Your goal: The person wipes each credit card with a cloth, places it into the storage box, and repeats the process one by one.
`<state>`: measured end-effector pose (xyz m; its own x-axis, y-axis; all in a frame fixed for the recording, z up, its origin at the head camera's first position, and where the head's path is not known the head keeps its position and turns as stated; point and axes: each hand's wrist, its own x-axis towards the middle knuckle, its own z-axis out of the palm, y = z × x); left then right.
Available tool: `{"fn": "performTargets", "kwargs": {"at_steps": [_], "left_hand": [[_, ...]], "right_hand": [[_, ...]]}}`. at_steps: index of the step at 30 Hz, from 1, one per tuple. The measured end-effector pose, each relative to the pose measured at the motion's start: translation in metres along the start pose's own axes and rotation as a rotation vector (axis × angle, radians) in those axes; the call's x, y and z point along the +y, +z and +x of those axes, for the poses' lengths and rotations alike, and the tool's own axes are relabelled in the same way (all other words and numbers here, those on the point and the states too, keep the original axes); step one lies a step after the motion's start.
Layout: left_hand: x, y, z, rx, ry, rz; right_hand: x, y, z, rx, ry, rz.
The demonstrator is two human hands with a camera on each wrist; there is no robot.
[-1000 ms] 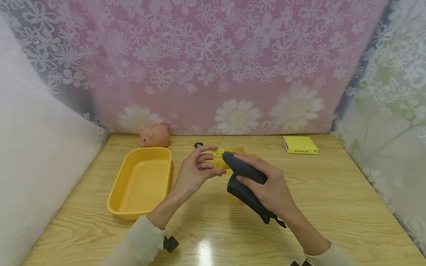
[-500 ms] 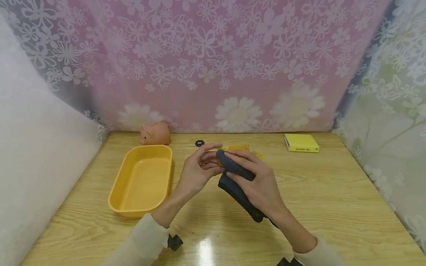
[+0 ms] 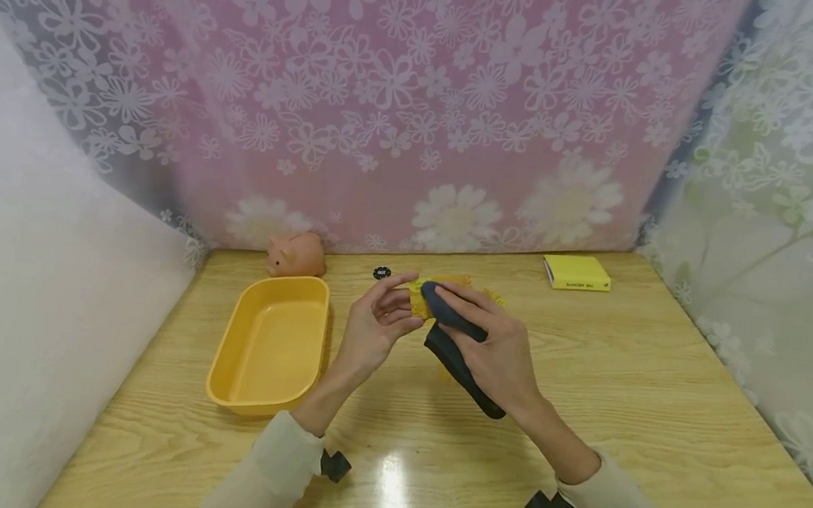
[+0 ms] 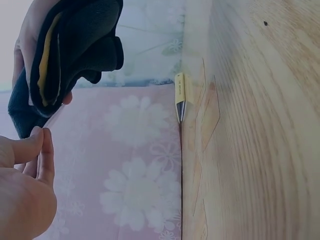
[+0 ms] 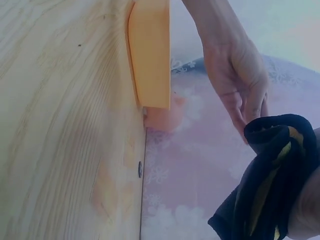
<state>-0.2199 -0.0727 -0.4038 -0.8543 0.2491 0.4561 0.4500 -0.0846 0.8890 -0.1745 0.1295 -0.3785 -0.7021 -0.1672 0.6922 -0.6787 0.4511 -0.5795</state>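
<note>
Between the thumb and fingers of my left hand (image 3: 365,334) is the left end of a yellow-orange printed sheet (image 3: 416,300), held near the middle of the table. My right hand (image 3: 505,363) grips a dark navy cloth (image 3: 456,372), folded over the sheet and covering much of it. Some yellow shows beyond the right fingers. In the left wrist view, the cloth (image 4: 92,42) hangs in thick folds with a yellow strip inside. The right wrist view has yellow edges between the folds of the cloth (image 5: 262,175), close to the left fingertips.
A yellow plastic tray (image 3: 269,347) stands on the left of the wooden table. Behind it sits an orange piggy bank (image 3: 296,254). A black round chip (image 3: 381,273) lies at the back, and a yellow book (image 3: 577,273) at the back right. Flowered curtains surround the table.
My right hand and the cloth have shifted left toward my left hand, covering more of the sheet, then slightly back so its left end shows again. The left hand stays nearly in place.
</note>
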Motion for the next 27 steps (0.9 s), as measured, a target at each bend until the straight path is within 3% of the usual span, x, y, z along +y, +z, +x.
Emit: {"fn": "performTargets", "kwargs": {"at_steps": [9,19,27], "left_hand": [[0.002,-0.004,0.0,0.024,-0.014,0.001],[0.0,-0.004,0.002,0.028,-0.047,-0.015],[-0.002,-0.001,0.003,0.044,-0.053,0.003]], "right_hand": [[0.02,-0.013,0.0,0.094,-0.025,0.015],[0.037,-0.038,-0.006,0.174,0.059,-0.065],[0.03,-0.044,-0.003,0.212,0.037,-0.04]]}}
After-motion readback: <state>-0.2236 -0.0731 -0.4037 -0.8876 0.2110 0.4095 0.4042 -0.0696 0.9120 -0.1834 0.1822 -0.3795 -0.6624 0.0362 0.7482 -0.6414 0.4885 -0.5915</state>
